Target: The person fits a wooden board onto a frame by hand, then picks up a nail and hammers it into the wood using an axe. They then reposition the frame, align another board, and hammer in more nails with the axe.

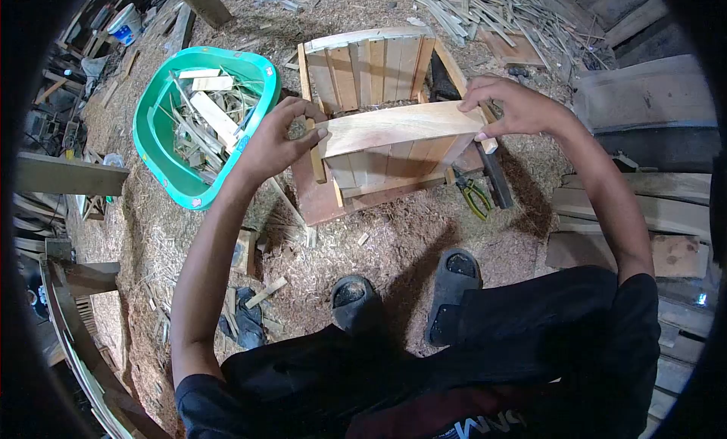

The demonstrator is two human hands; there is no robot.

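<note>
A pale curved wooden board point(401, 128) lies across the near end of a slatted wooden frame point(363, 71). My left hand point(282, 140) pinches the board's left end between thumb and fingers. At the opposite end, my right hand point(519, 109) grips the board's right corner, its thumb below and fingers on top. Upright slats point(394, 162) show beneath the board. Pliers with yellow-green handles point(475, 196) lie by the frame's right near corner, beside a dark bar point(496, 180).
A green plastic tub point(144, 140) with wood offcuts stands left of the frame. A reddish-brown panel point(322, 200) is under the frame. Thin wood strips point(485, 11) are heaped at the back right, planks point(632, 204) are stacked at right. Sawdust covers the floor around my sandals point(454, 287).
</note>
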